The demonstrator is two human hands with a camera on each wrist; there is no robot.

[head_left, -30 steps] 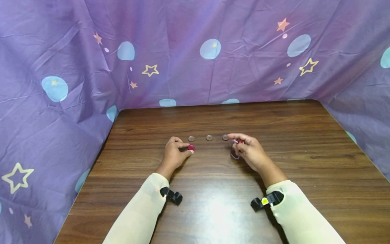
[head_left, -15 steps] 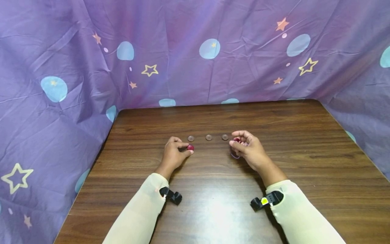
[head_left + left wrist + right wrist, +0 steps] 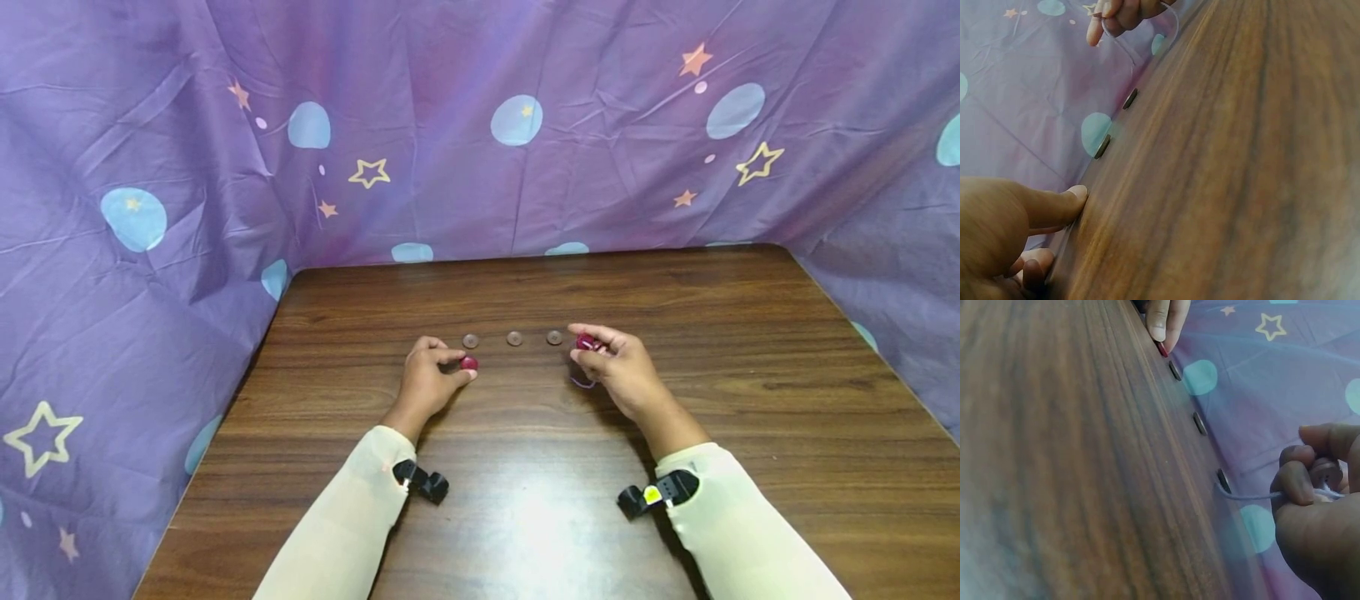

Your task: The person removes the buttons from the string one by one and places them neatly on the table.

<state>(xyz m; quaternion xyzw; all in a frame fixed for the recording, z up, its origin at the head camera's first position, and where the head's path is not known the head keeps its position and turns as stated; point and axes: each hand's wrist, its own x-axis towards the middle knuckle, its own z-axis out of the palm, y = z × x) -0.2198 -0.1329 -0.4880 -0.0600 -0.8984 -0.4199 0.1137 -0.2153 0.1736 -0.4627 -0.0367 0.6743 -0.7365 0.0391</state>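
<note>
On the table, my left hand (image 3: 429,379) pinches a red button (image 3: 468,363) at its edge, between thumb and fingers. Just beyond lies a row of brown buttons: a left one (image 3: 470,341), a middle one (image 3: 513,338) and a right one (image 3: 554,337). My right hand (image 3: 624,371), to the right of that row, holds another red button (image 3: 586,342) and a lilac string (image 3: 582,383). The string's free end hangs below the fingers. In the right wrist view a button (image 3: 1326,474) with holes shows among the curled fingers beside the string. How many buttons that hand holds is hidden.
The brown wooden table (image 3: 525,450) reaches back to a purple curtain (image 3: 450,192) printed with stars and dots. More curtain hangs along the left and right sides. Black camera mounts (image 3: 423,482) sit on both wrists.
My right forefinger has drawn back from the right brown button, and the red button in that hand now shows more between the fingers. The left hand stays on its red button.
</note>
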